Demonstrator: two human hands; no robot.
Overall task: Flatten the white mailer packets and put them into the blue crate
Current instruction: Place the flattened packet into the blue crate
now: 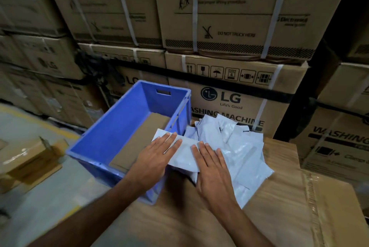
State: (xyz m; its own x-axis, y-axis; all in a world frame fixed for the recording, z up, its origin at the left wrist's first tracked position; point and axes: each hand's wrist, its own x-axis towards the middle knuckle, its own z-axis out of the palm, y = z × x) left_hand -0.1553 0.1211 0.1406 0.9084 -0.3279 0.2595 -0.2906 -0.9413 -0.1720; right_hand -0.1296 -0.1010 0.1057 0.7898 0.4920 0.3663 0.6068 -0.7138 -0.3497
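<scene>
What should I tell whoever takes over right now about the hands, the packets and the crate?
Left hand: flat, fingers straight, pressing the top packet, no grip.
Right hand: flat on the same packet.
That packet lies across the crate's near right rim and the pile of packets on the cardboard box.
Blue crate: only a cardboard sheet shows inside, no packets.
Done: flattening under way.
Left: put this packet in, then flatten and load the pile.

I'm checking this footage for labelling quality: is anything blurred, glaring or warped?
Head view: the edges bend and smear, as on the left cardboard boxes; corners fall dark; both hands on the white mailer packet are sharp; soft sheen on the packet pile; the blue crate is evenly lit.
</scene>
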